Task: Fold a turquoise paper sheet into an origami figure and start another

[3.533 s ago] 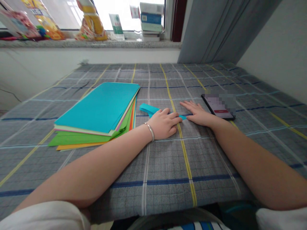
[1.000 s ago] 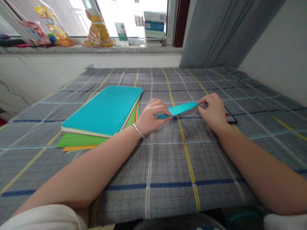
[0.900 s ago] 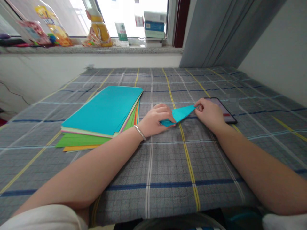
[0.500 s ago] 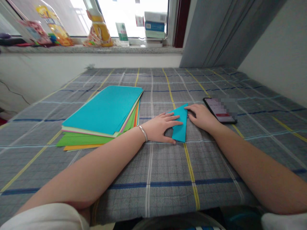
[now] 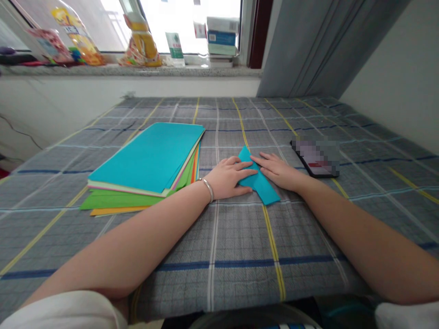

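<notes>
A folded piece of blue paper (image 5: 266, 188) lies on the plaid cloth, its long edge slanting from upper left to lower right. My left hand (image 5: 229, 177) rests over its left part, fingers spread and pressing it down; a silver bangle circles the wrist. On the paper's right side, my right hand (image 5: 277, 171) lies low with fingers stretched out, the fingertips at the paper's upper right edge. Both hands cover parts of the paper, so its full shape is hidden.
To the left sits a stack of coloured paper (image 5: 151, 157), blue on top. A phone (image 5: 317, 167) lies right of my right hand on the plaid cloth (image 5: 185, 288). Along the windowsill (image 5: 109, 71) stand a yellow bottle (image 5: 141, 41), a white-and-green tube (image 5: 175, 48) and boxes (image 5: 222, 36).
The blue paper has turned, its upper tip swinging left and its lower end right. My right hand has shifted left and flattened, its fingers now stretched along the paper's edge.
</notes>
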